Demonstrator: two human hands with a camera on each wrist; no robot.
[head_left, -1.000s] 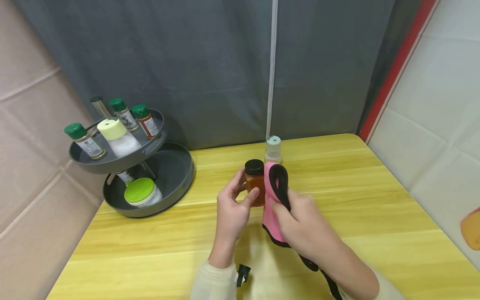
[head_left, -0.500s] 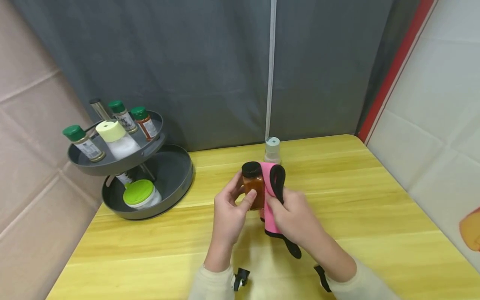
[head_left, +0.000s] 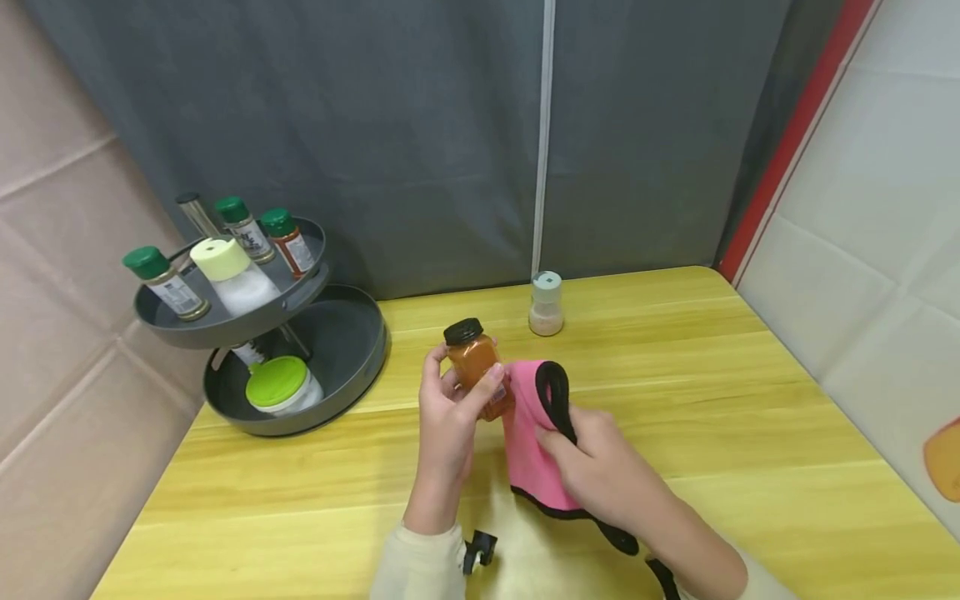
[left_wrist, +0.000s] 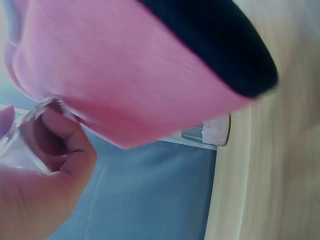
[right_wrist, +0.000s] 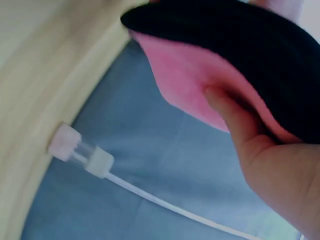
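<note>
My left hand [head_left: 446, 425] grips a small clear spice jar [head_left: 472, 357] with a black lid and orange-brown contents, tilted with its lid to the left. In the left wrist view the thumb of the left hand [left_wrist: 55, 175] bends against the clear jar [left_wrist: 35, 145]. A pink cloth [head_left: 528, 442] with black edging is folded in my right hand [head_left: 607, 467], pinched under the thumb. Its upper left part lies against the lower side of the jar. The right wrist view shows the right thumb pressed into the pink cloth [right_wrist: 185, 80]; the other fingers are hidden behind it.
A clear shaker with a pale lid [head_left: 546, 304] stands at the back of the wooden table [head_left: 675, 375]. To the left is a grey two-tier rack [head_left: 352, 392] with several green-capped spice jars, a yellow-capped bottle [head_left: 236, 279] and a green-lidded tub [head_left: 283, 385]. A grey curtain hangs behind.
The left hand has shifted slightly left and tilted the jar from upright. The right hand has lowered the cloth from beside the lid to the jar's lower side, uncovering the shaker behind.
</note>
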